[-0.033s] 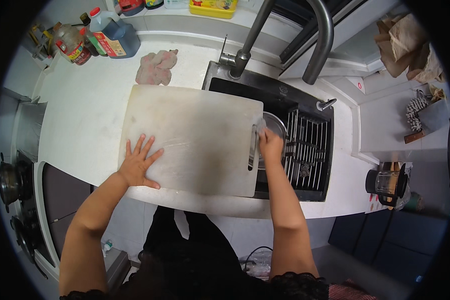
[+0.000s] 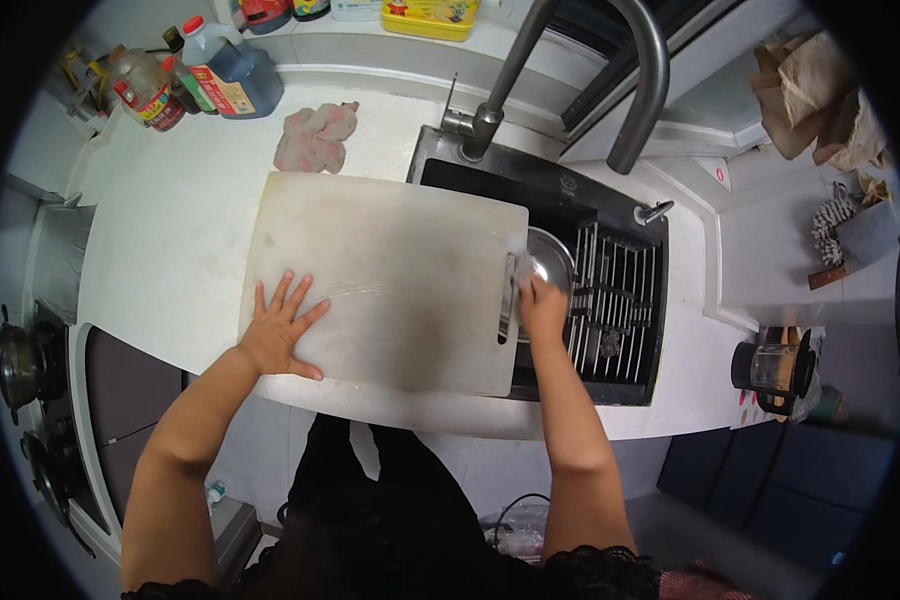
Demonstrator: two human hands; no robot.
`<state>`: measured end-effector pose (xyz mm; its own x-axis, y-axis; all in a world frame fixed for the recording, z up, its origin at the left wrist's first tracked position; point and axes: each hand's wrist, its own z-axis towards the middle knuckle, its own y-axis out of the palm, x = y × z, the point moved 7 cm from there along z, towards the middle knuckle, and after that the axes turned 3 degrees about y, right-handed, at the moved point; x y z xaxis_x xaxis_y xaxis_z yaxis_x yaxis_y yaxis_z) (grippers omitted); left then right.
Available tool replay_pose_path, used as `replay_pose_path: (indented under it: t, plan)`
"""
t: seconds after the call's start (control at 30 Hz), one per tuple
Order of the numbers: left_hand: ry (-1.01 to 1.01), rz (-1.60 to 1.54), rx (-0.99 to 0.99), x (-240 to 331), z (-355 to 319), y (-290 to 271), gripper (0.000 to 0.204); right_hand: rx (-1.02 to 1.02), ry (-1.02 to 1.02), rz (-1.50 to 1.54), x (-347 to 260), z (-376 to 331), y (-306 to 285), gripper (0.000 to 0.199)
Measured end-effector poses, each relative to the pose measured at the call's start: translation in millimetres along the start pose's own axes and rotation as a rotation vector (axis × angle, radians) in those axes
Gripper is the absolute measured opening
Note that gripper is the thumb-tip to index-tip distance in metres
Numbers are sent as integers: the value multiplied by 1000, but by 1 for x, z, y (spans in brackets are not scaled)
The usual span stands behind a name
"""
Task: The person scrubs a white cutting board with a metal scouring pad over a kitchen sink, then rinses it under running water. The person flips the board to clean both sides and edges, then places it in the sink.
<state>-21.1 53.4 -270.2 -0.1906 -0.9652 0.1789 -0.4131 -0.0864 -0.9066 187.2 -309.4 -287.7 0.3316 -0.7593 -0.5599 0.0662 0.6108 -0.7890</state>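
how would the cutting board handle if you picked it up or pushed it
The cutting board would probably stay stiff, as it shows no sag over the sink. It may be slippery, given the shiny, wet-looking streaks near the left hand. Because its right end overhangs, pushing it further rightward might make it tip.

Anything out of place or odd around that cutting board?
The white cutting board looks oddly placed: its right end juts over the black sink instead of resting wholly on the counter. Its dark patch could be stain or shadow.
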Motion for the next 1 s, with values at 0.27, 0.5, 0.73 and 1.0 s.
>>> replay_pose_path:
  t: [0.27,0.5,0.73,1.0]
  plan:
    - [-107,-61,59,2,5,-4,111,-12,-148,-201,-29,-26,-10,17]
    - [-355,-97,-102,36,29,-24,114,110,-108,-352,-40,-9,8,16]
    - [-468,-155,-337,44,53,-35,120,53,-46,-150,-46,-103,-26,10]
    - [-226,-8,-207,78,102,-37,130,135,-90,-143,-20,82,25,14]
